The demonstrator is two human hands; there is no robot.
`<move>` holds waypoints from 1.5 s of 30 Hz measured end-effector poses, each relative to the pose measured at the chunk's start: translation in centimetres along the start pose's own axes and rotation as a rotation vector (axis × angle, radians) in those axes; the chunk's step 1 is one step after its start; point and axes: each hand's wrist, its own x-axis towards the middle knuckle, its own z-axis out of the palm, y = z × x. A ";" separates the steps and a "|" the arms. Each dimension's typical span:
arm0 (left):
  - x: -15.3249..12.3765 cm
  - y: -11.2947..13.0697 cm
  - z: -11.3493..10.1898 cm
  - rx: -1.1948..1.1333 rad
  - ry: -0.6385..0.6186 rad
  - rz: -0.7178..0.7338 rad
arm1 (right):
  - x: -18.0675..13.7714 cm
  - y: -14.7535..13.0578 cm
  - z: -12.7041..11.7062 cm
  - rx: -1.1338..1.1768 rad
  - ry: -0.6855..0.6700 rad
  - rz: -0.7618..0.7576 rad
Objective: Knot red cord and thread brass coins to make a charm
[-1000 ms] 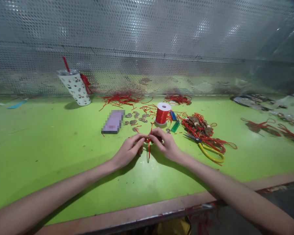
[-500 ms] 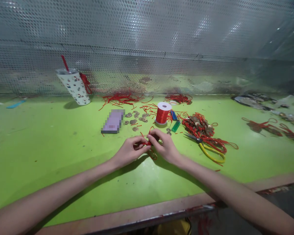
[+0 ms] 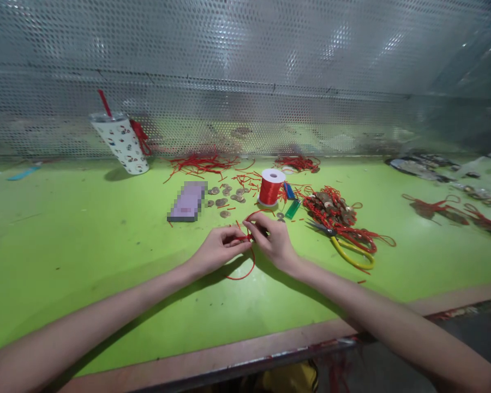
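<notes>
Both hands meet over the green table (image 3: 139, 273), pinching a red cord (image 3: 253, 262) between their fingertips. My left hand (image 3: 219, 245) is closed on the cord, which looks knotted or crossed at its fingertips. My right hand (image 3: 272, 237) pinches the same cord just to the right. One loop of it hangs below the fingers, and a strand arcs above the right hand. Beyond the hands stands a spool of red cord (image 3: 271, 188) with white ends. Several holed coins (image 3: 225, 214) lie behind my left hand. The fingers partly hide the knot.
Scissors (image 3: 352, 251) with yellow handles lie right of my hands, beside a heap of coins tied with red cord (image 3: 329, 207). A green lighter (image 3: 293, 209), a blurred purple box (image 3: 188, 202), red cord scraps (image 3: 204, 164) and a tilted tumbler (image 3: 123, 144) stand or lie farther back.
The cord's loop below the hands has grown wider and swung leftward, and a strand now arcs over my right fingers. Both hands stay in nearly the same place, still pinching.
</notes>
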 end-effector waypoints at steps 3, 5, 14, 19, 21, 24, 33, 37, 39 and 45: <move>-0.1 0.2 0.0 0.041 -0.002 0.035 | 0.2 -0.1 -0.1 0.039 -0.015 0.033; -0.2 0.4 0.0 0.062 -0.001 0.052 | 0.3 -0.1 -0.3 0.084 -0.031 0.051; -0.6 0.7 0.1 -0.024 0.047 0.020 | 0.8 -0.2 -0.9 0.284 -0.195 0.087; -0.4 0.6 -0.2 -0.091 0.121 0.017 | 0.8 0.1 -1.5 0.427 -0.240 0.242; -0.4 0.5 -0.3 -0.097 0.133 0.010 | 0.8 0.2 -1.8 0.463 -0.250 0.256; -0.5 0.3 -0.4 -0.100 0.140 0.002 | 0.9 0.0 -2.1 0.434 -0.238 0.205; -0.8 0.6 -0.4 -0.090 0.159 0.028 | 1.5 -0.4 -3.4 0.342 -0.418 0.143; -0.7 0.7 -0.6 -0.090 0.182 0.026 | 1.4 -0.3 -3.5 0.337 -0.444 0.143; -0.7 0.7 -0.7 -0.091 0.210 0.017 | 1.3 -0.2 -3.4 0.350 -0.436 0.168; -0.5 0.7 -0.7 -0.087 0.255 0.018 | 1.2 0.0 -3.4 0.405 -0.413 0.214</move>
